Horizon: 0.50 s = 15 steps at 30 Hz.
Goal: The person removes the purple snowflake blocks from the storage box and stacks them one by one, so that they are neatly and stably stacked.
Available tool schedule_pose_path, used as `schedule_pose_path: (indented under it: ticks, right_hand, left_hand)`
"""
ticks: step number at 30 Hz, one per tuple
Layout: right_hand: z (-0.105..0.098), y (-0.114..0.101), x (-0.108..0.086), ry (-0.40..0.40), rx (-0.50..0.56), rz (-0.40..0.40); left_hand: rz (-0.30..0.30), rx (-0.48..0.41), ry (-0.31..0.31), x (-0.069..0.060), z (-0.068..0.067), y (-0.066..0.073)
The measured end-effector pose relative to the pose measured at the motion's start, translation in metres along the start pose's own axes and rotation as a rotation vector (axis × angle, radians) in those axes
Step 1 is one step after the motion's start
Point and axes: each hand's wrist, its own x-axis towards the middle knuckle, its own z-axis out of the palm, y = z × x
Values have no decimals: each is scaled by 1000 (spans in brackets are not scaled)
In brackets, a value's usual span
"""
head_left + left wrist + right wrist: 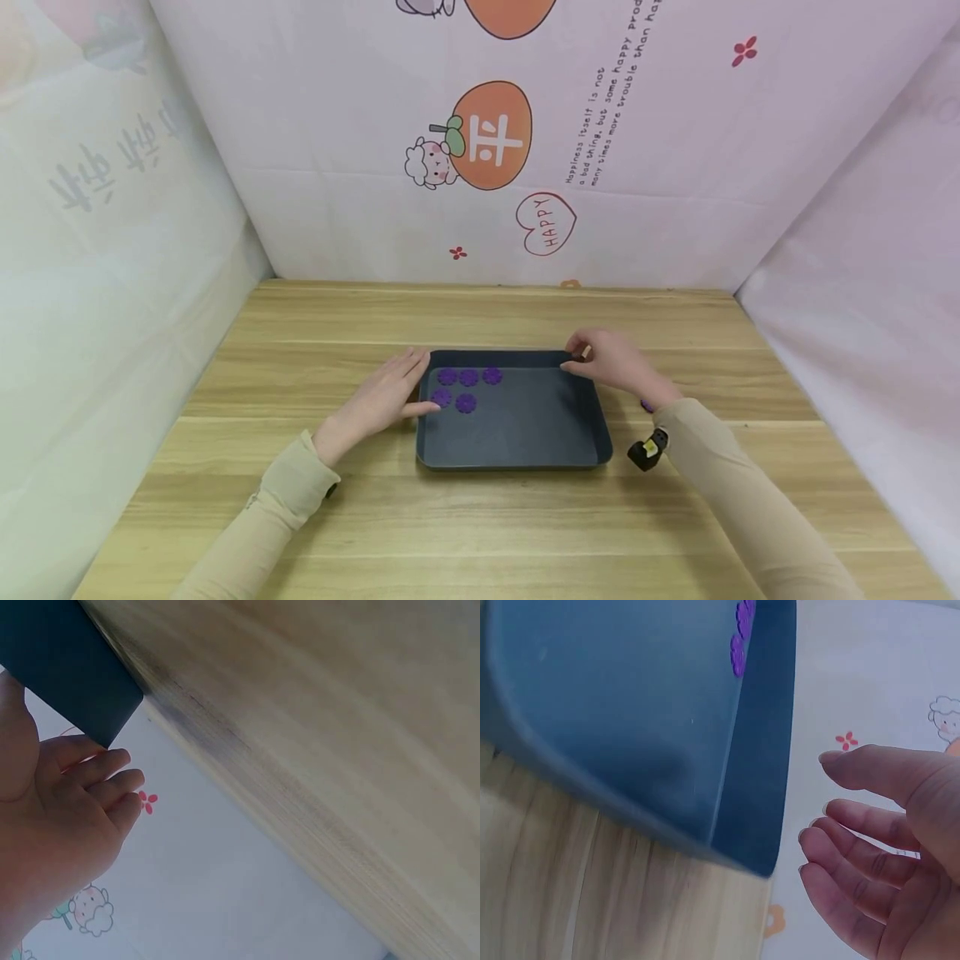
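A dark grey rectangular tray [517, 425] lies on the table. Several small purple scalloped discs [466, 403] sit in its back left part, in two rows. My left hand [384, 396] rests at the tray's left edge, fingers extended toward the back corner and thumb reaching over the rim near a disc. At the back right corner is my right hand [609, 360]; in the right wrist view its loosely bent fingers [855, 877] hold nothing and stand apart from the tray wall. Another purple piece [647, 406] lies right of the tray, partly hidden by the right wrist.
The wooden table [495, 533] runs back to a printed white cloth [360, 183]. Similar cloth hangs on both sides. A black device [647, 452] with a yellow label is strapped at the right wrist.
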Motion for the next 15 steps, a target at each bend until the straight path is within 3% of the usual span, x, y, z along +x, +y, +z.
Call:
schedule_pose_path:
  ticks: [15]
  right_hand:
    - [20,-24,19,-45,10,-80]
  left_hand:
    - [21,37,10,0,0,-1]
